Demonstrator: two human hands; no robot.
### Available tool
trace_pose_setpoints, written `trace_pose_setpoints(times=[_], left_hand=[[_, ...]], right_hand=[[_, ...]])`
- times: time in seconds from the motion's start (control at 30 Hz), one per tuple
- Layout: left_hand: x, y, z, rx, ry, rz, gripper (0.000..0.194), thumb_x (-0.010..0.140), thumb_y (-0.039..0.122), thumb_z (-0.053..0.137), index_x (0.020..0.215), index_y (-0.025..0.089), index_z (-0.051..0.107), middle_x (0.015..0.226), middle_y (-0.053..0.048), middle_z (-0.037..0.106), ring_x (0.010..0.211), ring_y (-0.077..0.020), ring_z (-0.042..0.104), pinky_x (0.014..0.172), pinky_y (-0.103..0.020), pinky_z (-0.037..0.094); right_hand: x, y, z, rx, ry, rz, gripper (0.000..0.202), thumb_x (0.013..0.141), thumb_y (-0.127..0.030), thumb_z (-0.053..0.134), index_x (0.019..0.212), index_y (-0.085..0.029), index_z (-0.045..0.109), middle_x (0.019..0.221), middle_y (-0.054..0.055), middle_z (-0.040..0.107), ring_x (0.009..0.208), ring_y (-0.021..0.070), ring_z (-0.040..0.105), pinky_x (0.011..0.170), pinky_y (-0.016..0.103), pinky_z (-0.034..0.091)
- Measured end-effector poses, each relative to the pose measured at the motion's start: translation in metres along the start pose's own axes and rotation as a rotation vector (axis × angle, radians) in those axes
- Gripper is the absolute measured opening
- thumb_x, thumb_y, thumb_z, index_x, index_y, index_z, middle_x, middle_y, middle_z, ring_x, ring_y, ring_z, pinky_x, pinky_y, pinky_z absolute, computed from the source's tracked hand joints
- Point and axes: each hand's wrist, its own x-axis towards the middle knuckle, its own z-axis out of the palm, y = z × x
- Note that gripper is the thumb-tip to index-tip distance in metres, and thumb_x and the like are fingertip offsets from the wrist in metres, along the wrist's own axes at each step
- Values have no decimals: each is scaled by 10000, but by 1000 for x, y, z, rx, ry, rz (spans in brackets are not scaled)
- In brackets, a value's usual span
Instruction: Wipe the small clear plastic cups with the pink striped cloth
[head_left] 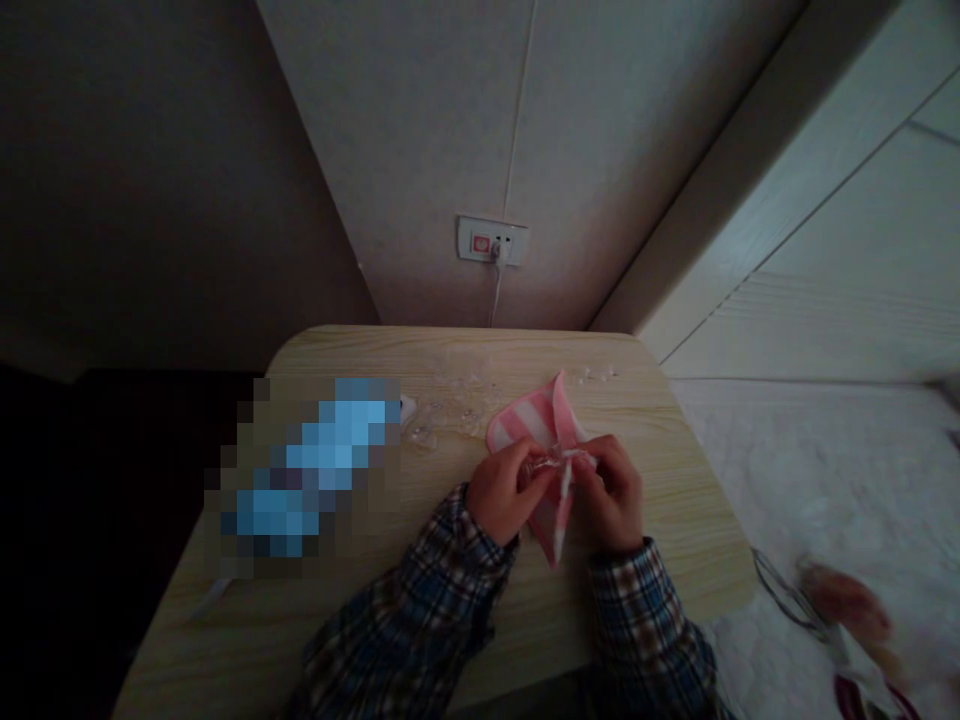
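Note:
A pink-and-white striped cloth (517, 425) is bunched up over the wooden table, with one corner sticking up and another hanging toward me. My left hand (504, 492) is closed, thumb and fingers pinched around a small clear, shiny thing (541, 463) that lies against the cloth; its kind is too small to tell. Opposite it, my right hand (613, 497) is closed on a gathered fold of the cloth, its fingertips close to those of the left. Several clear, glassy-looking pieces or wet spots (424, 436) lie on the tabletop left of the cloth.
The light wooden table (675, 580) has rounded corners. A pixelated blue thing (330, 450) lies at its left. More tiny clear spots (596, 375) are at the back right. A wall socket (491, 241) holds a plugged-in white cable (496, 295). Pale bedding (750, 450) lies to the right.

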Motion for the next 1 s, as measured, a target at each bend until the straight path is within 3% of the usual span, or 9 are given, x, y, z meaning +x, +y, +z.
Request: trace_pose_setpoints(times=[0.17,0.5,0.7,0.9,1.0], left_hand=[[-4,6,0,389,102,122,170,833,258,402,913,185,532,956,-48,540,856,-163,527,737,-268,421],[-5,8,-2,438,62,124,225,851,302,364,752,166,514,779,-30,550,657,-122,505,594,-233,378],[-3,7,-4,188,40,37,297,834,377,392,707,153,540,667,-12,558,625,-114,500,570,-222,356],[5,0,-8,-397,-171,-245,362,787,453,417,679,130,538,495,32,478,395,-57,384,379,-174,275],[6,-1,-9,-498,-243,-301,369,778,461,418,639,128,496,493,35,464,363,-42,350,345,-164,240]], right_hand=[[-1,0,1,-13,18,25,92,798,-237,490,776,-183,562,757,21,512,736,158,478,652,303,383],[-1,-1,-1,-6,-2,14,74,789,-227,502,786,-186,564,757,22,512,729,161,478,645,305,384],[0,-2,-1,-8,-11,-4,86,785,-234,503,786,-187,575,750,23,521,730,164,484,645,311,387],[2,-6,-1,14,0,-59,100,776,-243,503,768,-195,590,736,23,533,717,166,495,650,316,398],[2,-7,-1,14,-4,-64,101,777,-245,502,766,-197,591,736,24,531,716,165,495,645,314,399]])
